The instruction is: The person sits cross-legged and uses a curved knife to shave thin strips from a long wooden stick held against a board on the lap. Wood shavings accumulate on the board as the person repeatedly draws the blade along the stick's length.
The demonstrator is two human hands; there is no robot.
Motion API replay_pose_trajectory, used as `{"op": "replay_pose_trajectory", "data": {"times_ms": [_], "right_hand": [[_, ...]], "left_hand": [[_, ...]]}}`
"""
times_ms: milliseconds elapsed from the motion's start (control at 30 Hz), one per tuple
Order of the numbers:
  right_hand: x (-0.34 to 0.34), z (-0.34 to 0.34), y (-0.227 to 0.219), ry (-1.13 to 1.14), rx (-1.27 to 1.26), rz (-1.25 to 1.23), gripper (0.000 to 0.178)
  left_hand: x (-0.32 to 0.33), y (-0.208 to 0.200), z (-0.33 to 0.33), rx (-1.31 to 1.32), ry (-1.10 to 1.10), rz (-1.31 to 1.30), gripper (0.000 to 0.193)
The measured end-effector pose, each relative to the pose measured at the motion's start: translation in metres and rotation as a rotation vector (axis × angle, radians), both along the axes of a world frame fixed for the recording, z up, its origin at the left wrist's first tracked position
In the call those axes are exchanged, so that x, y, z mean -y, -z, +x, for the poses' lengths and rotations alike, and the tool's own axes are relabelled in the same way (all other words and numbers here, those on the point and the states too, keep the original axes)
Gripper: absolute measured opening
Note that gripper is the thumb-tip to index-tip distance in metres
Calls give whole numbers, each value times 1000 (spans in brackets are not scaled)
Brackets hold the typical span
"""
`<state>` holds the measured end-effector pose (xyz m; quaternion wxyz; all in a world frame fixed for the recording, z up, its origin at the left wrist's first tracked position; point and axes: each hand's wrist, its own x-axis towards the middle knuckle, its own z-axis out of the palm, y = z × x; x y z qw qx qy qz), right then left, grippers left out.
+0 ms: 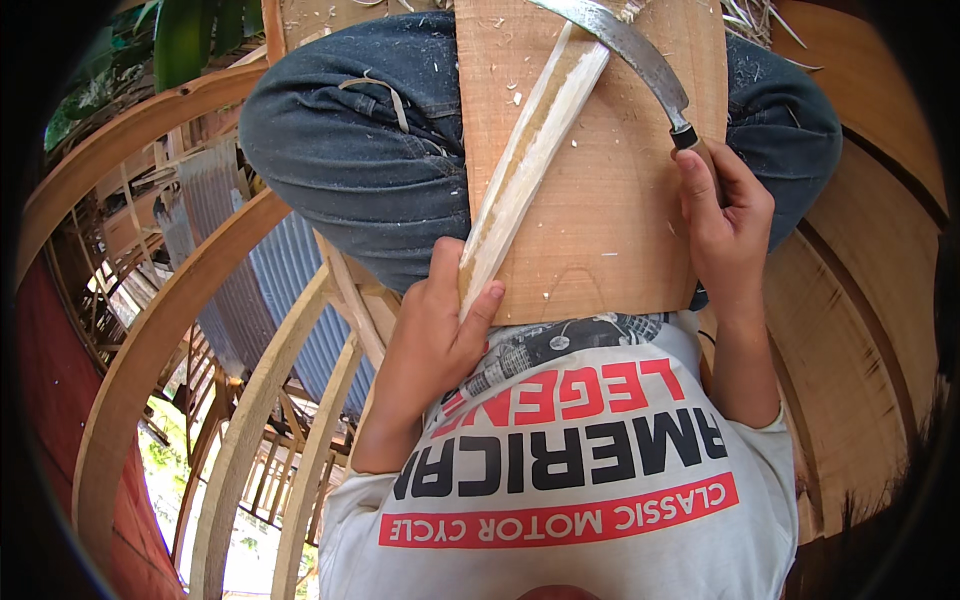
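A pale, peeled wooden stick (532,165) with a brown strip along its face slants across a wide wooden board (610,235) on my lap. My left hand (432,325) is wrapped round the stick's near end, thumb on top. In my right hand (728,220) is a sickle (642,62), gripped by its handle just below the black collar. The sickle's curved metal blade reaches up and left, crossing over the stick's far end. That far end is partly hidden by the blade, and the blade's tip meets the top edge of the view.
My crossed legs in jeans (350,150) flank the board, with a thin shaving (390,100) on the left one. Small chips dot the board. Curved wooden rails (150,390) stand at left, with corrugated sheets (300,290) beyond. Wooden planks (850,330) lie at right.
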<state>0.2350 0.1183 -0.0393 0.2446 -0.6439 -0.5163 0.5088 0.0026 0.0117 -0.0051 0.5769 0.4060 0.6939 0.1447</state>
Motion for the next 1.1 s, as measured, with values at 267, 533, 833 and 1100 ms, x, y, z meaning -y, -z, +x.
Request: {"op": "replay_pose_trajectory", "data": {"times_ms": [267, 533, 833, 1100], "right_hand": [[3, -1, 5, -86, 202, 201, 19], [2, -3, 8, -164, 301, 370, 19], [-23, 8, 18, -242, 493, 794, 24], [-23, 14, -31, -247, -67, -147, 21]], "left_hand": [[-3, -3, 0, 22, 13, -33, 24], [0, 0, -1, 68, -5, -54, 24], [-5, -9, -9, 180, -30, -88, 25], [0, -8, 1, 44, -23, -44, 23]]}}
